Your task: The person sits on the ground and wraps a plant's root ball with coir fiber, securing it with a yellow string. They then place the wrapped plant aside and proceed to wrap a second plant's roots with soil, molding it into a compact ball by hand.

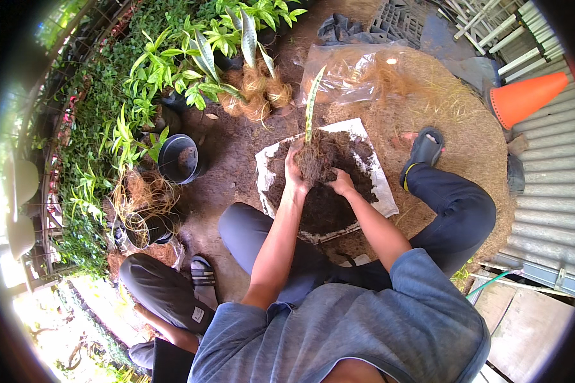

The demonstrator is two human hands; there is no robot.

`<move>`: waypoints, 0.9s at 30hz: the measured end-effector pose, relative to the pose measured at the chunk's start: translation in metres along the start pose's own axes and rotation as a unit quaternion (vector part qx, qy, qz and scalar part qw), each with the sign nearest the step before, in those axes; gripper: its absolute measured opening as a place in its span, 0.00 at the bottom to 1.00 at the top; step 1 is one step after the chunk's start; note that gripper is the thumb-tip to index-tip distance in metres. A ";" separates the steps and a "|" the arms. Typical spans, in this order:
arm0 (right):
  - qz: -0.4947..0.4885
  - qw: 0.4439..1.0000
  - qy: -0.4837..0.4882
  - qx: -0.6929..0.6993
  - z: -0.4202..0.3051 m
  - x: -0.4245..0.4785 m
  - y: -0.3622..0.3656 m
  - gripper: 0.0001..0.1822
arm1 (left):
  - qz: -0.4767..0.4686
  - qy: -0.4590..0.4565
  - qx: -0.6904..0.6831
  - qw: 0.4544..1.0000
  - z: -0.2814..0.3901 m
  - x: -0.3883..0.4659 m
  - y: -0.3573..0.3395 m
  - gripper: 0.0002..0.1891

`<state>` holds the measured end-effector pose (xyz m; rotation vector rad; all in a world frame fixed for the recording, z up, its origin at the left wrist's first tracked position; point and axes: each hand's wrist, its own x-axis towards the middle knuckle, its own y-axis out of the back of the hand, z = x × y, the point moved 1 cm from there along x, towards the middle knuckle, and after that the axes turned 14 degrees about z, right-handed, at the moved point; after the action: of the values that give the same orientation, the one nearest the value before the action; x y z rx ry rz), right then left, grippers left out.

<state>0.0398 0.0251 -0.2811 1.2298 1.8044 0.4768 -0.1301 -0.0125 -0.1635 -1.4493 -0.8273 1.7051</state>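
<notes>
A snake plant (311, 105) with one upright, yellow-edged leaf and a ball of roots and soil (312, 162) is held over a white sack (382, 191) spread with dark soil (326, 210). My left hand (295, 167) cups the root ball from its left side, fingers up near the leaf's base. My right hand (341, 182) is at the lower right of the root ball, its fingers at the soil and roots; how firmly it grips is hidden.
Snake plants with fibre-wrapped bases (254, 93) stand beyond the sack. A clear plastic bag of brown fibre (354, 72) lies behind. To the left are a black pot (178, 159) and fibre on pots (146, 191). A co-worker's leg (165, 287) is lower left; an orange cone (527, 100) lies right.
</notes>
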 end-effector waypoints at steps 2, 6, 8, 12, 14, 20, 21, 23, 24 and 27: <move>0.045 0.994 0.019 0.097 0.026 0.014 -0.009 0.36 | 0.031 0.011 0.027 0.999 -0.006 0.000 0.004 0.19; -0.021 0.942 -0.101 0.320 0.012 -0.004 0.006 0.41 | 0.040 0.037 0.037 0.998 -0.009 -0.004 0.020 0.19; -0.056 0.898 -0.174 0.399 0.000 -0.018 0.026 0.47 | 0.064 0.037 0.045 0.996 -0.013 -0.006 0.019 0.19; -0.051 0.853 -0.216 0.473 -0.024 -0.035 0.056 0.46 | 0.074 0.022 0.066 0.995 -0.016 -0.002 0.027 0.19; -0.047 0.836 -0.209 0.504 -0.027 -0.035 0.065 0.44 | 0.089 0.022 0.071 0.993 -0.017 -0.003 0.018 0.20; -0.074 0.805 -0.138 0.573 -0.065 -0.062 0.118 0.45 | 0.090 -0.005 0.086 0.992 -0.014 -0.001 0.010 0.18; -0.076 0.816 -0.122 0.560 -0.073 -0.067 0.130 0.45 | 0.085 -0.007 0.086 0.993 -0.015 0.001 0.009 0.16; -0.024 0.793 -0.096 0.601 -0.094 -0.081 0.138 0.41 | 0.078 -0.010 0.087 0.993 -0.021 0.003 0.007 0.13; 0.012 0.787 -0.086 0.611 -0.106 -0.090 0.142 0.42 | 0.116 -0.043 0.131 0.984 -0.026 0.001 0.002 0.14; 0.202 0.893 0.028 0.400 -0.126 -0.100 0.137 0.41 | 0.227 -0.143 0.267 0.925 -0.042 -0.011 -0.021 0.17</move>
<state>0.0237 0.0162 -0.0708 2.1991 1.8468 -0.0481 -0.0849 -0.0106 -0.1461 -1.0692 -0.1209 2.3026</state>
